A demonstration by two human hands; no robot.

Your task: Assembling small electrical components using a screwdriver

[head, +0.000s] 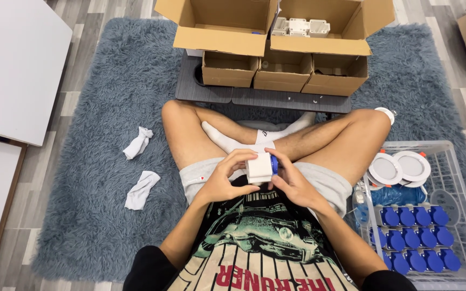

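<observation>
White plastic housing (259,167) sits over our lap, pinched by our left hand (223,180) and right hand (292,183) while its blue part (274,163) is seated; we judge firm, aligned pressing comes next.

- Upper garment: black T-shirt (265,245), lower centre of frame, with a teal-green car graphic, cream vertical stripes and red lettering.
- Sleeves: short and black, at the lower edge.
- Lower garment: light grey shorts (330,180), centre.
- Feet: white socks (227,141), above the shorts.
- Forearms and legs: bare.
</observation>
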